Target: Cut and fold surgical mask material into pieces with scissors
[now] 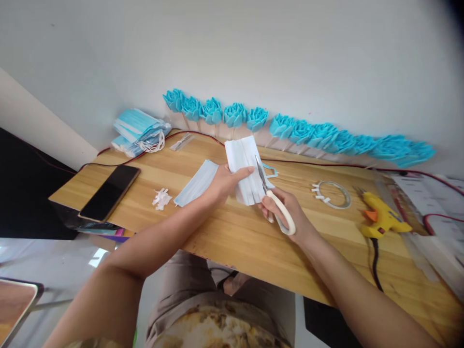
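We hold the pale blue mask sheet [243, 166] upright over the middle of the wooden tabletop [235, 241]. Our left hand [222, 182] pinches its left edge, thumb across the front. Our right hand [290, 215] is closed through the handles of the scissors [268, 192], which meet the sheet's right edge with blades barely parted, pointing up and away. The sheet is pleated and thin, its long axis running away from us. A second sheet [195, 184] lies flat towards the tabletop's left, and the glue gun [382, 218] towards its right end.
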Action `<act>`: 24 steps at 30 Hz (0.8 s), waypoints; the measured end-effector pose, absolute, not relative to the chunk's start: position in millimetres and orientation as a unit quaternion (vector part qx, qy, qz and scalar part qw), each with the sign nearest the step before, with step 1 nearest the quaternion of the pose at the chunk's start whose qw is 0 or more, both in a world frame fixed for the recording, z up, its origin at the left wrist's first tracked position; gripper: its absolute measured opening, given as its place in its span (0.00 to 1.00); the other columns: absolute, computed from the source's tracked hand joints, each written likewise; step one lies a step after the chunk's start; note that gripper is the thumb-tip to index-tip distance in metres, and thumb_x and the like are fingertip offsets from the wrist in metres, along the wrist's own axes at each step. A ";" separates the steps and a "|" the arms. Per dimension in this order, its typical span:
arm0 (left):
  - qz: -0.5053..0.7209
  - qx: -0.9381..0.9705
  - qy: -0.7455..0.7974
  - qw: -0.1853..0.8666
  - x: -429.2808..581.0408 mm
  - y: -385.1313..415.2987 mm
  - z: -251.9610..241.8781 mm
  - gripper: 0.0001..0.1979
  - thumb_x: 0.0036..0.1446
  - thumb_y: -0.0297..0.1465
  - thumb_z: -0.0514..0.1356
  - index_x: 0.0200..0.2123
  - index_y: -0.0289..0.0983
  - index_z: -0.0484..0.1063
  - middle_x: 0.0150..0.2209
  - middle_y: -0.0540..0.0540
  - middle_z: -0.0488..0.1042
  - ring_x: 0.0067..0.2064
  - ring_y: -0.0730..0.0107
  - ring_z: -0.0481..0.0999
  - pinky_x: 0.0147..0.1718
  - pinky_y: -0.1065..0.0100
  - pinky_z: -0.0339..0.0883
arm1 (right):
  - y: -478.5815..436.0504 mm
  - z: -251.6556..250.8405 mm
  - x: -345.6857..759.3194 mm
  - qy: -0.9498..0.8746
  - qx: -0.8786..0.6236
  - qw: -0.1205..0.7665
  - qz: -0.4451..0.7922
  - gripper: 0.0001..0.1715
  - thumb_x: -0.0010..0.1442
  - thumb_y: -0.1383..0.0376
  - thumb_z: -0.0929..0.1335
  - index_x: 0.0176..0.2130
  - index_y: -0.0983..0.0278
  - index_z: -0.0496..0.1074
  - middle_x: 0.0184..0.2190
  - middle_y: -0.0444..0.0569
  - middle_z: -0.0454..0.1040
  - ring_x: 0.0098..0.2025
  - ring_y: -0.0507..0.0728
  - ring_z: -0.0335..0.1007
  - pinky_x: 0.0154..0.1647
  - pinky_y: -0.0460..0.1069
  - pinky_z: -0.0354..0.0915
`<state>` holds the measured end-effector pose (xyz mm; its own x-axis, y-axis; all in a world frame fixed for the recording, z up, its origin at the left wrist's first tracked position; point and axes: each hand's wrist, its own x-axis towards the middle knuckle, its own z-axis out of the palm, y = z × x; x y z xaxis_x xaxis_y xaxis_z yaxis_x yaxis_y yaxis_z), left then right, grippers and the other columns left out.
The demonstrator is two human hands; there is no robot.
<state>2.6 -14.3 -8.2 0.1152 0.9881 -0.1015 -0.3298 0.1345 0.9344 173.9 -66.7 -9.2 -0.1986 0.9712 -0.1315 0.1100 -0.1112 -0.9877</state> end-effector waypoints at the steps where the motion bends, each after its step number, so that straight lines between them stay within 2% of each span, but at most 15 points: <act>1: 0.520 0.403 0.412 0.631 2.6 -14.4 -8.3 0.22 0.43 0.41 0.73 0.37 0.32 0.78 0.38 0.38 0.82 0.41 0.55 0.81 0.45 0.56 0.74 | -66.9 -9.4 173.9 -0.541 -0.499 0.390 0.553 0.34 0.45 0.37 0.76 0.28 0.62 0.68 0.21 0.43 0.68 0.20 0.49 0.60 0.18 0.45 0.57; 14: 0.522 0.383 0.384 0.658 4.0 -13.6 -8.6 0.23 0.41 0.40 0.74 0.38 0.32 0.77 0.39 0.38 0.82 0.43 0.54 0.81 0.49 0.54 0.73 | -69.7 -7.7 171.6 -0.529 -0.502 0.403 0.553 0.32 0.45 0.40 0.77 0.24 0.62 0.66 0.16 0.40 0.64 0.17 0.48 0.56 0.16 0.45 0.53; 24: 0.521 0.380 0.388 0.659 3.5 -14.7 -7.1 0.23 0.41 0.40 0.74 0.38 0.31 0.77 0.38 0.39 0.82 0.40 0.56 0.81 0.47 0.56 0.73 | -70.2 -6.3 169.2 -0.517 -0.510 0.408 0.553 0.32 0.44 0.42 0.78 0.22 0.62 0.64 0.13 0.39 0.63 0.15 0.46 0.55 0.14 0.44 0.50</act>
<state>3.5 -14.7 -7.1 0.1568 0.9809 -0.1153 -0.3907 0.1688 0.9049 169.2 -70.2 -6.3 -0.1464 0.9789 -0.1426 0.0752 -0.1327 -0.9883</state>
